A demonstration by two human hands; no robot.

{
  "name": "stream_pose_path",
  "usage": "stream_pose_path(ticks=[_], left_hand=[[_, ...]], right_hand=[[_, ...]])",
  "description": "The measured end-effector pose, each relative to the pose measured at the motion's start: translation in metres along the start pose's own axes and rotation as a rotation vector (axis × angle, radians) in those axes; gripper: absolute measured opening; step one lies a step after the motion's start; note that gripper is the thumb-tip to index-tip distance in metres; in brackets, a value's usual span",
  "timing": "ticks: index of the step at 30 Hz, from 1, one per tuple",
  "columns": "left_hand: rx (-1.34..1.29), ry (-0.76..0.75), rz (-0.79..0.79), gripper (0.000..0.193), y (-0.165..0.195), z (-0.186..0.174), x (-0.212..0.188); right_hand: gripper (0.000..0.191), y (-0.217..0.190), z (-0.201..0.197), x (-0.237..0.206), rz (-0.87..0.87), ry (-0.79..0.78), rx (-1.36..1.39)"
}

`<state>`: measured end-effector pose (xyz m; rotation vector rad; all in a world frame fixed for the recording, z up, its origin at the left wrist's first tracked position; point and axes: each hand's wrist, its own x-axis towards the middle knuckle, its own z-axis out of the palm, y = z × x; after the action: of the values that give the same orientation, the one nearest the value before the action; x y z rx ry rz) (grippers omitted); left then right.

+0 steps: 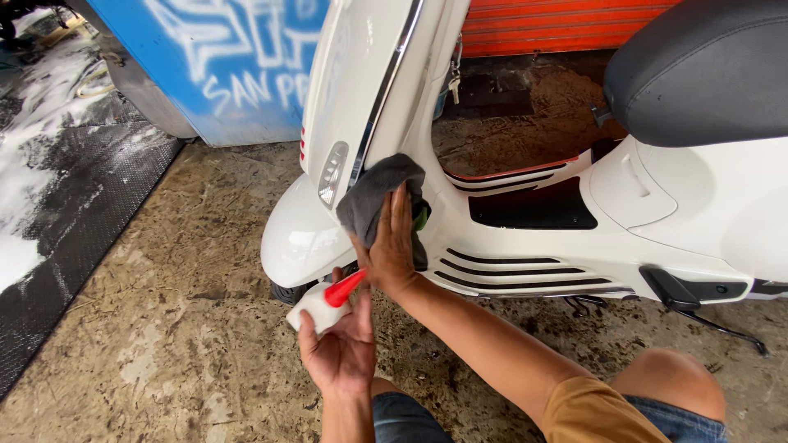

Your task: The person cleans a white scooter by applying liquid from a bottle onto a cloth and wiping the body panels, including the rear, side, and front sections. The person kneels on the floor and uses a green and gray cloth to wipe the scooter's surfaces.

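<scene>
A white scooter (pixel 640 205) stands side-on in front of me, its front fender (pixel 300 238) at the left and its dark seat (pixel 706 66) at the upper right. My right hand (pixel 390 246) presses a dark grey cloth (pixel 379 197) flat against the lower front leg shield, fingers spread over it. My left hand (pixel 341 349) is just below it, holding a small white squeeze bottle (pixel 316 308) with a red pointed nozzle (pixel 345 287) that tilts up toward the cloth.
Wet, dirty concrete floor (pixel 189 328) lies under the scooter. A black textured mat with white foam (pixel 57 189) is at the left. A blue painted panel (pixel 238 66) and an orange shutter (pixel 558 25) stand behind. Keys (pixel 454 78) hang from the scooter. My bare knee (pixel 669 381) is at the lower right.
</scene>
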<state>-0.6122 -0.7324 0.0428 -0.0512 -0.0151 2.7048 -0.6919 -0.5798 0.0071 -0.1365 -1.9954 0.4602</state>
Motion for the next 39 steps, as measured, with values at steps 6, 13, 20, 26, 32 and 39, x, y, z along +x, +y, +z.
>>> stream_pose_path(ticks=[6,13,20,26,32,39], left_hand=[[-0.149,-0.049,0.039,0.069,0.038,-0.011,-0.008],[-0.172,-0.105,0.024,0.059,0.042,-0.022,-0.002],[-0.139,-0.152,0.048,0.056,0.058,-0.011,-0.009],[-0.194,-0.232,0.108,0.053,0.076,-0.022,-0.016],[-0.223,-0.194,0.125,0.050,0.082,-0.039,-0.011],[-0.222,-0.244,0.115,0.062,0.095,-0.024,-0.011]], right_hand=[[0.085,0.038,-0.044,0.140,-0.016,0.372,0.204],[0.062,0.062,-0.063,0.180,0.032,0.407,0.277],[0.066,0.020,0.004,0.000,-0.259,-0.078,-0.094],[0.079,0.068,-0.021,0.134,0.026,0.446,0.272],[0.074,0.048,-0.005,0.087,-0.034,0.363,0.191],[0.075,0.044,0.025,-0.044,-0.189,-0.152,-0.118]])
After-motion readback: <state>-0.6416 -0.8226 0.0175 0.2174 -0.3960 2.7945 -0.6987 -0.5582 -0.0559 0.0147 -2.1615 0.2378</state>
